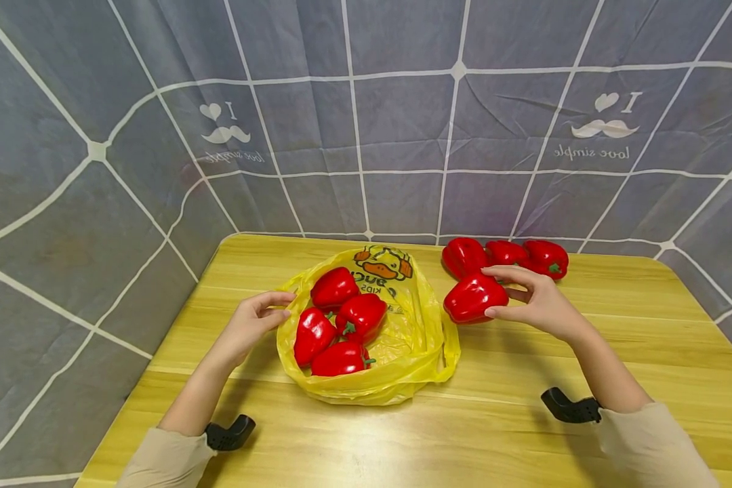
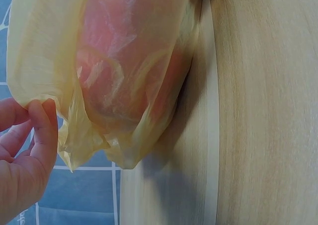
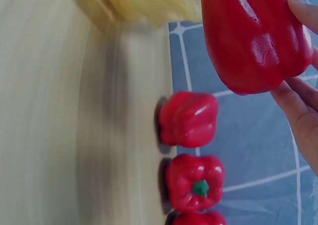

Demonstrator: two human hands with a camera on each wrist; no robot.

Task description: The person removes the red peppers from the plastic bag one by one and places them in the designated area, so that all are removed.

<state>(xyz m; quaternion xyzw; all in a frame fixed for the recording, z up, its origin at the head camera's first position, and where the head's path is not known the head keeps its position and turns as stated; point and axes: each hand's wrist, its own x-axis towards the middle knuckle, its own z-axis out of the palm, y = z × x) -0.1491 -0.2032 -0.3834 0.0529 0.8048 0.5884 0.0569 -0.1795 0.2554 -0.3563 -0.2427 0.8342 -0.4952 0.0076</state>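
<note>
The held pepper (image 1: 476, 298) was above the counter (image 1: 494, 434), just beside the yellow bag (image 1: 372, 393); the right wrist view showed the gap under it more clearly than the head view. It lay between thumb and fingers of the right hand (image 1: 539, 301), whose grip was holding it. The left hand (image 1: 253, 325) pinched the bag's rim. Inside, four peppers (image 1: 362, 315) were plain in the head view, while the left wrist view gave only red shapes through plastic. Three other peppers (image 1: 545, 257) were behind.
</note>
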